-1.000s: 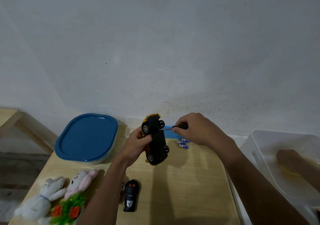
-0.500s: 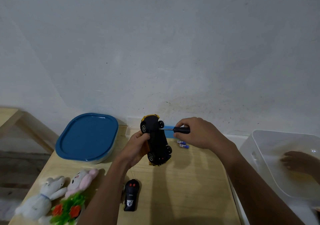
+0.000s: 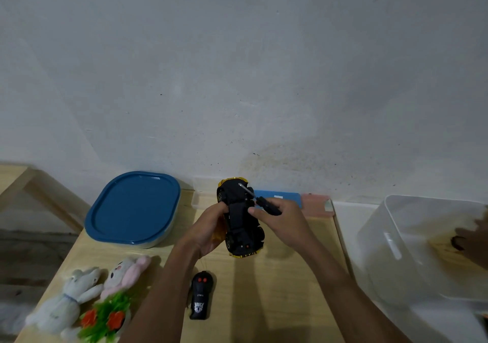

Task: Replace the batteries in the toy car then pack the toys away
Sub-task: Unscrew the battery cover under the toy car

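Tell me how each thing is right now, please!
Toy car: flipped underside up, gripped by left hand.
Screwdriver: held by right hand, tip at car's underside.
Blue box: lid on.
Remote: lying on table.
White bin: open, no lid.
Plush bunnies: lying on table.

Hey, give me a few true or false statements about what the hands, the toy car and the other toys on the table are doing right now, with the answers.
1. The left hand grips the toy car with its underside toward the camera. True.
2. The right hand is empty. False: it holds a screwdriver with its tip at the car's underside.
3. The remote control lies on the table, untouched by either hand. True.
4. The two plush rabbits sit in the white bin. False: they lie on the table's near left corner.
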`<control>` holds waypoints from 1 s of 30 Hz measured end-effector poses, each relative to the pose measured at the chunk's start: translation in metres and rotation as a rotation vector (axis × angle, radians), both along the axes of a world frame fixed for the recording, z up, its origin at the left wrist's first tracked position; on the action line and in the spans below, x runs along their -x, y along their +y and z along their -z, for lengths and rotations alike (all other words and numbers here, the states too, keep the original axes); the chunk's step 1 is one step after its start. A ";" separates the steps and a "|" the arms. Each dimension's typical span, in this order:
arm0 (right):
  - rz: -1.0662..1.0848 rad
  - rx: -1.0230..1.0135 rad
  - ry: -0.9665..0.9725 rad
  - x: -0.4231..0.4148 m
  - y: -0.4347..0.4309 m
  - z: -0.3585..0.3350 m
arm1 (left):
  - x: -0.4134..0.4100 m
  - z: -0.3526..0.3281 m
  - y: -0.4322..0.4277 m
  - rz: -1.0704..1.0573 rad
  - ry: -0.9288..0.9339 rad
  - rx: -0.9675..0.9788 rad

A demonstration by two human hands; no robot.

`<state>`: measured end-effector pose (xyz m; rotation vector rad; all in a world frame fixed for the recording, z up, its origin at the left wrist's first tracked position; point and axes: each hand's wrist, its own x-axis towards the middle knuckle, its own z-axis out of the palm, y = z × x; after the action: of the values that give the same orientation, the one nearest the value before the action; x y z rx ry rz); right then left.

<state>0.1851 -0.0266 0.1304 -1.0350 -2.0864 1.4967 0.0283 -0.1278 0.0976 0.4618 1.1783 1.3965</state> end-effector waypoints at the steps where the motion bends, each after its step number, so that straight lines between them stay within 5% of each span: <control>1: -0.003 0.005 0.017 0.002 -0.004 0.005 | 0.000 0.001 0.000 0.011 0.006 0.015; 15: 0.051 0.396 0.194 -0.029 0.021 0.032 | 0.005 0.025 0.004 -0.025 -0.103 0.090; 23: 0.367 0.303 -0.232 -0.081 0.026 0.125 | -0.004 0.031 0.008 -0.023 -0.091 0.128; 30: 0.447 0.292 -0.273 -0.081 0.010 0.185 | -0.003 0.034 0.006 -0.033 -0.055 0.168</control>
<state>0.2661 -0.0167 -0.0542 -1.7670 -1.6598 1.5116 0.0317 -0.1223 0.0632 0.2854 1.2512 1.3176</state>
